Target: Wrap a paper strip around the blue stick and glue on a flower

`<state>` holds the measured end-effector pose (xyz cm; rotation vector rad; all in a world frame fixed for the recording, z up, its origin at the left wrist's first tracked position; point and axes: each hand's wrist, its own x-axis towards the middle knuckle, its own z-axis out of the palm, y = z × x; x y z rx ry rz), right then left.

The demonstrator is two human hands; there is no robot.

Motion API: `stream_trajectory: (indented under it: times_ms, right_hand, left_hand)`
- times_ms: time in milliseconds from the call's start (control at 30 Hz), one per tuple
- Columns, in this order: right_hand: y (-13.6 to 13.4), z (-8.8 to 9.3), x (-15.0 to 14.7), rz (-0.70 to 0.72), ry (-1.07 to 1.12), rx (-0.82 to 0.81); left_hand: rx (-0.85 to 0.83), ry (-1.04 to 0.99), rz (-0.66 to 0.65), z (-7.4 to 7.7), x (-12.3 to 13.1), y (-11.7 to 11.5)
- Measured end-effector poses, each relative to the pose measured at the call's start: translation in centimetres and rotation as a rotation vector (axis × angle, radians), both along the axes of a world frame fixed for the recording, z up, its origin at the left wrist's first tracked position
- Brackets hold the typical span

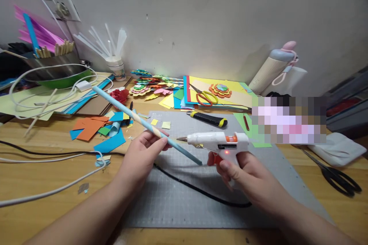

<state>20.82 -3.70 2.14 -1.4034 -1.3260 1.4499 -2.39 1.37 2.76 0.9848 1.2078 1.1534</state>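
Between the thumb and fingers of my left hand (pixel 145 151) is a light-blue rolled paper stick (pixel 115 102) with cream bands, slanting from upper left down to the right. My right hand (pixel 244 168) is wrapped round the handle of a white hot glue gun (pixel 211 138), whose red light is lit. One finger lies on its red trigger. The metal nozzle points left, close to the stick near my left thumb; I cannot tell whether they touch. Both hands are above a grey cutting mat (pixel 184 206).
A box cutter (pixel 208 118), small paper squares and a black cord (pixel 198 189) lie on the mat. Behind are scissors (pixel 205 97), layered paper flowers (pixel 220 90) and coloured sheets. Black scissors (pixel 339 178) lie right, paper scraps (pixel 90 126) and white cables (pixel 54 199) left. A bottle (pixel 267 69) stands by the wall.
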Motion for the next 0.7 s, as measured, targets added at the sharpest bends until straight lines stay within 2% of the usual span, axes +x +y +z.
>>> stream_trajectory:
  times_ms: [400,700]
  right_hand:
    - [-0.08,-0.7,-0.06,0.053,-0.222,0.179]
    - [-0.01,-1.01,-0.16,0.051,-0.28,0.317]
  left_hand:
    - [0.034,-0.048,-0.008,0.01,-0.02,-0.28]
    - [0.037,-0.053,0.012,-0.46,-0.19,-0.01]
